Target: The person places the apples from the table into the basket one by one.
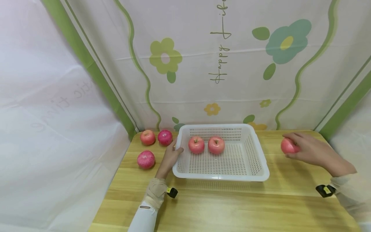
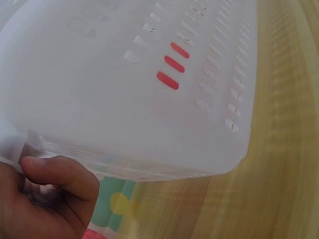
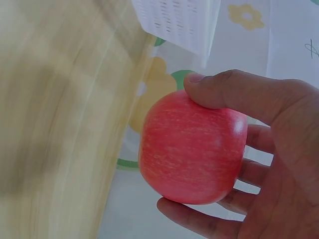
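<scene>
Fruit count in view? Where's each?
6 in the head view. Basket: left fruit, right fruit. Right hand: held fruit. Table, left of basket: back-left fruit, back-right fruit, front fruit. Any behind the basket would be hidden.

The right hand (image 3: 269, 144) grips a red apple (image 3: 194, 149) near a white basket (image 3: 177, 22).

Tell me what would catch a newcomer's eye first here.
Probably the white basket, low in the head view's middle, with two apples side by side inside and the left hand gripping its left rim. Next, the red apple in the right hand, right of the basket. Then three reddish fruits, left of the basket.
</scene>
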`<action>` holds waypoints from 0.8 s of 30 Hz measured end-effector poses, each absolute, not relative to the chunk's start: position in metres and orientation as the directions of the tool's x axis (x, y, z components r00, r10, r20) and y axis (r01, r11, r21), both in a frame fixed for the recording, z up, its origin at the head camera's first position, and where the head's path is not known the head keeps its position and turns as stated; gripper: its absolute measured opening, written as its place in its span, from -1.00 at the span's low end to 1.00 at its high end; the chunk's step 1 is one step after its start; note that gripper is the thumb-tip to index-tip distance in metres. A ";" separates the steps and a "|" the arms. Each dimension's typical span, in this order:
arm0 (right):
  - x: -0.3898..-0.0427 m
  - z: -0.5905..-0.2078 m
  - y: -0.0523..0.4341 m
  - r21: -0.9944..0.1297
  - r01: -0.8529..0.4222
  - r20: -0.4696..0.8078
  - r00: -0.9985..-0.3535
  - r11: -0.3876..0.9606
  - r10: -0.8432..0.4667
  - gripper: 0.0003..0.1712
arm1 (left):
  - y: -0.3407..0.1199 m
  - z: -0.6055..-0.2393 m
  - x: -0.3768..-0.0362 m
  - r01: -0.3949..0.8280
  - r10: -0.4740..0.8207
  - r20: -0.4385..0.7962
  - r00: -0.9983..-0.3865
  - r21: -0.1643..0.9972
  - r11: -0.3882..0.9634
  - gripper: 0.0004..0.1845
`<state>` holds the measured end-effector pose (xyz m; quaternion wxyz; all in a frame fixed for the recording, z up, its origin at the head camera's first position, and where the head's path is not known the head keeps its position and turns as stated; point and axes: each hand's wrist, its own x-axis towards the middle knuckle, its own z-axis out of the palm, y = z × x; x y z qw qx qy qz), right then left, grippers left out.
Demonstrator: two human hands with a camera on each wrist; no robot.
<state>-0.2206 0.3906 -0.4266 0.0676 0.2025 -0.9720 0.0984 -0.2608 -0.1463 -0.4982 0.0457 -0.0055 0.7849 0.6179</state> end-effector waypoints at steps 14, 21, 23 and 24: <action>-0.238 -0.412 0.373 -0.179 -0.411 0.153 -0.909 0.894 -0.387 -0.14 | -0.145 -0.498 -0.260 -0.060 0.040 -0.072 -0.997 0.968 0.245 -0.23; -0.245 -0.408 0.367 -0.210 -0.442 0.175 -0.894 0.872 -0.411 -0.14 | -0.146 -0.500 -0.262 -0.057 0.039 -0.068 -0.997 0.967 0.247 -0.23; -0.246 -0.407 0.365 -0.218 -0.441 0.163 -0.896 0.870 -0.413 -0.12 | -0.146 -0.500 -0.262 -0.058 0.042 -0.070 -0.997 0.968 0.245 -0.23; -0.247 -0.406 0.364 -0.220 -0.443 0.163 -0.895 0.869 -0.415 -0.12 | -0.146 -0.501 -0.262 -0.059 0.043 -0.072 -0.996 0.968 0.245 -0.23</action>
